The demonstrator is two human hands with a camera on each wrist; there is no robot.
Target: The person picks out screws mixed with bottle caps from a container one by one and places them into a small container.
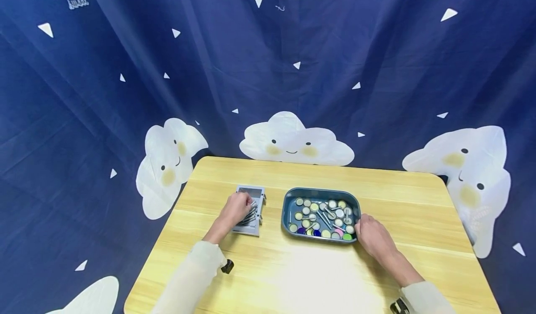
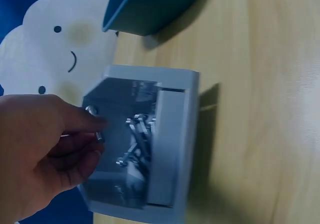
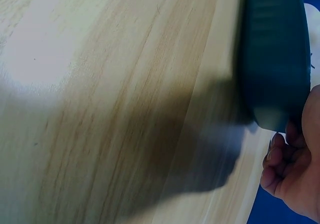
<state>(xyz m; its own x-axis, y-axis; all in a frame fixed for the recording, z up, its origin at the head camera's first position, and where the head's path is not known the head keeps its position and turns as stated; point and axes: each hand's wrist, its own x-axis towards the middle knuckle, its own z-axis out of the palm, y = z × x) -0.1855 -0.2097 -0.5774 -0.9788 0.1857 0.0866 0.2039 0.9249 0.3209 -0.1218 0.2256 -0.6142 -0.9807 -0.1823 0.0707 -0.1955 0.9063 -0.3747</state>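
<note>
My left hand (image 1: 237,207) pinches a metal bolt (image 2: 100,136) between thumb and fingers, over the grey bin (image 2: 175,149). Inside that bin lie several more silvery bolts (image 2: 140,134), heaped toward its front lip. At the right end of a dark teal tray (image 1: 320,192), my right hand (image 1: 372,234) grips the rim, with its fingers (image 3: 272,156) curled at the tray's corner. Round caps (image 1: 314,207) in pale, blue, pink and green lie loose in the tray, mixed with several bolts (image 1: 324,219).
The bin and the tray stand side by side on a light wooden table (image 1: 293,272), a strip of bare wood between them. Behind the table's far edge hangs a dark blue curtain (image 1: 268,72) printed with white clouds.
</note>
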